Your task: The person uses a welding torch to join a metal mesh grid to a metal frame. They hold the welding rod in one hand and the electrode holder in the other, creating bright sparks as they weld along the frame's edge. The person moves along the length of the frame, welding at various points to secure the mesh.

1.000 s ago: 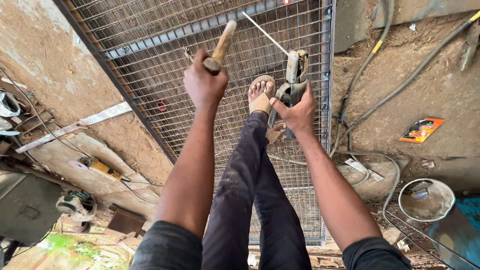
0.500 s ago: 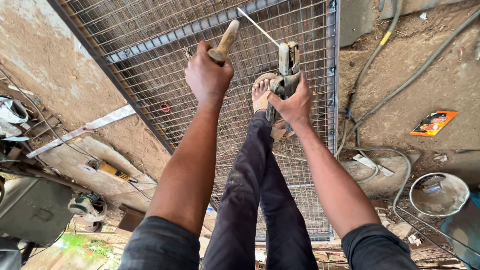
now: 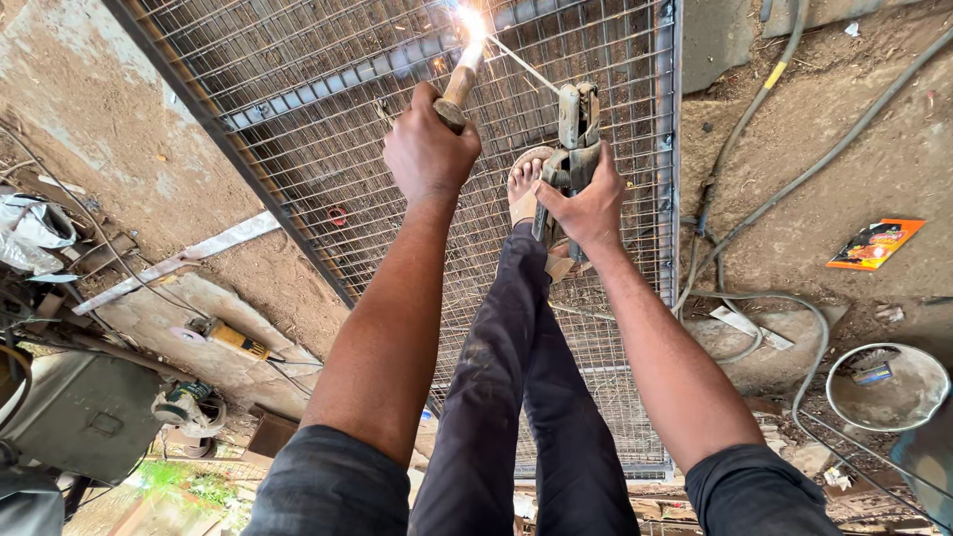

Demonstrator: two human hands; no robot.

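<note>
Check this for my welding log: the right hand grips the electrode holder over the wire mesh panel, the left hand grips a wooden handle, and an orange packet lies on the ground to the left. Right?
Not quite. The head view shows the orange packet on the ground to the right, not the left. The rest stands: the right hand grips the electrode holder over the wire mesh panel, and the left hand grips a wooden handle.

Single head-worn view, looking steeply down past outstretched arms, close over wire mesh panel (image 3: 328,129) on dirt ground (image 3: 854,129)
</note>
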